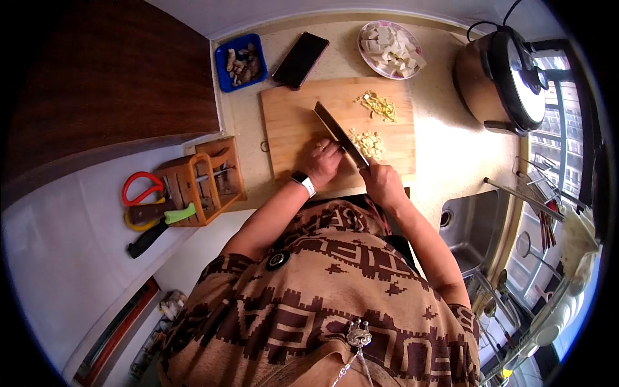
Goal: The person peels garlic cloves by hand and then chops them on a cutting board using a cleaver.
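In my right hand (pixel 385 185) is the handle of a kitchen cleaver (pixel 342 135), its dark blade slanting up and left over the wooden cutting board (pixel 293 116). My left hand (pixel 325 162), with a watch on the wrist, rests on the board beside the blade. Its fingers are curled, and what they hold, if anything, is hidden. Just right of the blade lies a pile of pale chopped pieces (pixel 369 143), perhaps garlic or ginger. Farther back on the board sits a second pile of yellowish thin strips (pixel 377 106).
Behind the board are a blue basket (pixel 222 71) of ginger-like pieces, a dark phone (pixel 301 59) and a plate (pixel 363 55) of white tofu-like cubes. A cooker (pixel 480 80) stands back right, a sink (pixel 474 226) front right. At left is a wooden knife holder (pixel 196 187) with scissors.
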A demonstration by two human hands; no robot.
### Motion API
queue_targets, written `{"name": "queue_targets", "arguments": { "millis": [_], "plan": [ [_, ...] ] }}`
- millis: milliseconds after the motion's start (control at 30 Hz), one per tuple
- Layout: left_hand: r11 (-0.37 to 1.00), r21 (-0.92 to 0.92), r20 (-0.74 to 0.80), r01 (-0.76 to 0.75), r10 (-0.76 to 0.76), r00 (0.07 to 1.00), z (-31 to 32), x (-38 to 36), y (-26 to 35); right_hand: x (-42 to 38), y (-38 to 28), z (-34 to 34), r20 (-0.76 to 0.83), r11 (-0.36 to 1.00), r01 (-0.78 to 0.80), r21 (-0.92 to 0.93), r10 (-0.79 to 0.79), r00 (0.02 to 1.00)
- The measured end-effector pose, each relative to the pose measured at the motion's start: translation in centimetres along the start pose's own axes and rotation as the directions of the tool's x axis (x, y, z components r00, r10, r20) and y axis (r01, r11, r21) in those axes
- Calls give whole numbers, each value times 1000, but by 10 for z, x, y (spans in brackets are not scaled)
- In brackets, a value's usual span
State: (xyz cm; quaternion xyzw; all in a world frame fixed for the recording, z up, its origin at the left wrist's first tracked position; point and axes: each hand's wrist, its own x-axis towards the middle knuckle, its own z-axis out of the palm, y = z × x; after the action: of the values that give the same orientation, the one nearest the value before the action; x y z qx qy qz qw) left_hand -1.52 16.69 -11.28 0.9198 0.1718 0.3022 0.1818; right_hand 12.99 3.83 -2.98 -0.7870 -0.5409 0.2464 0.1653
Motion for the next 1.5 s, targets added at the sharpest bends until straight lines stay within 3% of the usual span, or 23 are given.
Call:
{"name": "queue_targets", "arguments": {
  "millis": [167,333,433,533,600,700,800,900,1033,1100,1167,1200,1233,1300,1333,1500],
  "plan": [
    [1000,-26,35,8,-8,999,0,-3,-3,10,-9,10,-32,996,-91,1,91,995],
    [998,-65,14,14,-13,1000,0,0,-4,11,0,2,-51,985,-65,162,75,996],
    [996,-80,-12,35,-36,999,4,-1,-3,4,-4,-5,42,999,-27,41,25,999],
    [1000,-17,-20,17,-17,1000,3,-2,-4,10,-3,7,0,999,-33,30,33,999],
    [999,50,104,1,-6,995,-2,-6,-5,16,-4,14,-38,999,-30,21,31,999],
    [1000,-11,67,9,-9,998,-6,-1,-2,17,-1,14,-55,999,-49,-6,49,997],
    [999,-24,44,22,-21,999,-11,4,2,11,3,4,-26,990,-28,142,32,999],
    [1000,0,21,2,-2,1000,-7,2,0,9,3,10,-17,1000,-9,-9,9,1000],
    [1000,-9,37,10,-9,999,-6,0,1,11,-7,12,-60,999,-43,26,44,997],
    [996,41,127,79,-83,988,-12,6,6,11,6,14,-104,998,-4,60,10,995],
    [991,29,124,134,-137,983,-12,8,13,4,2,-15,-32,992,-117,45,118,992],
    [982,13,124,191,-191,974,-10,7,18,1,8,-19,-75,991,-115,-65,110,991],
    [981,11,127,194,-194,973,-6,6,25,-4,13,-26,-127,987,-155,-32,150,980],
    [936,-51,73,349,-345,936,6,8,39,-10,22,-34,-170,982,-179,-57,167,971],
    [889,-121,167,441,-420,892,10,9,44,-11,24,-34,-169,975,-208,-75,193,966],
    [887,-165,171,431,-405,898,22,24,32,-17,22,-19,-109,984,-176,-37,171,979]
  ]
}}
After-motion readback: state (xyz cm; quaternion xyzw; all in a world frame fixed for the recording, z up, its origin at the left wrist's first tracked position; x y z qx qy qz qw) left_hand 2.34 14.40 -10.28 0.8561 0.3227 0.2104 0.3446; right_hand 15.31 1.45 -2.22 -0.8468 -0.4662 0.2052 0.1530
